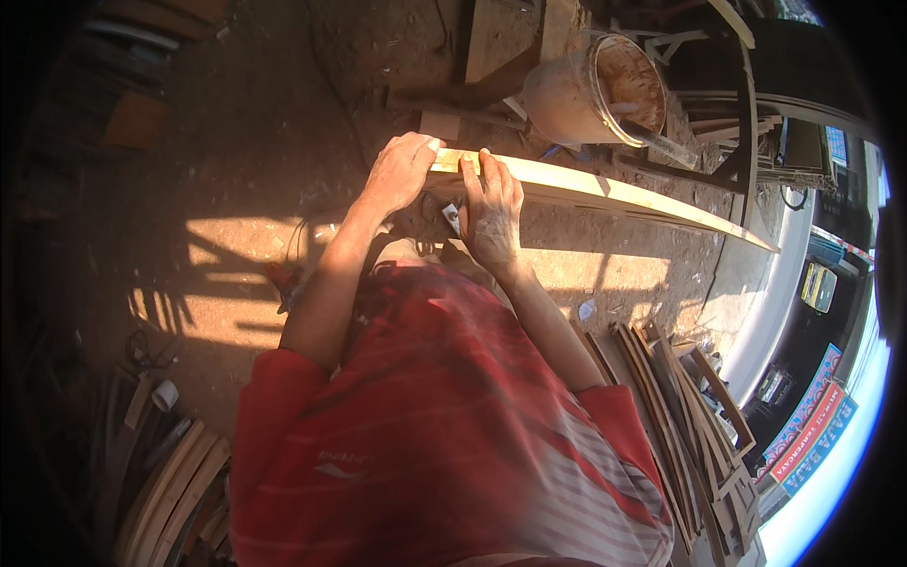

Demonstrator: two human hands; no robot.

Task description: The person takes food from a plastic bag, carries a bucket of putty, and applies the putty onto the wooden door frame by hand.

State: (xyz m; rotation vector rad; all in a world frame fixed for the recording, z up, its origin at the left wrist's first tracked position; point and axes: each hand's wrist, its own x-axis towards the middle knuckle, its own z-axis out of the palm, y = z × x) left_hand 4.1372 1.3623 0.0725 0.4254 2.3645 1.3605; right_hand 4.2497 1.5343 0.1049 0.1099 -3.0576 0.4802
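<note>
Wooden board (605, 185) is held in front of the body, its end nearest the hands just left of the middle of the view and its length run out to the right, where it narrows toward a pale paved strip (742, 302). Its narrow upper edge is lit. The end is gripped by the left hand (402, 173), whose fingers are curled over it; the upper edge is grasped just beside by the right hand (493, 210), with fingers laid over it, though how far they are closed on the far side cannot be told. On that far side, room is narrowed by a stained bucket (565, 102), set near the edge. To the left, brown ground (260, 175) is spread broadly, crossed by sunlight. Behind, stacked strips (675, 425) at the right and curved-looking slats (179, 491) at the left are kept well apart from the hands.
</note>
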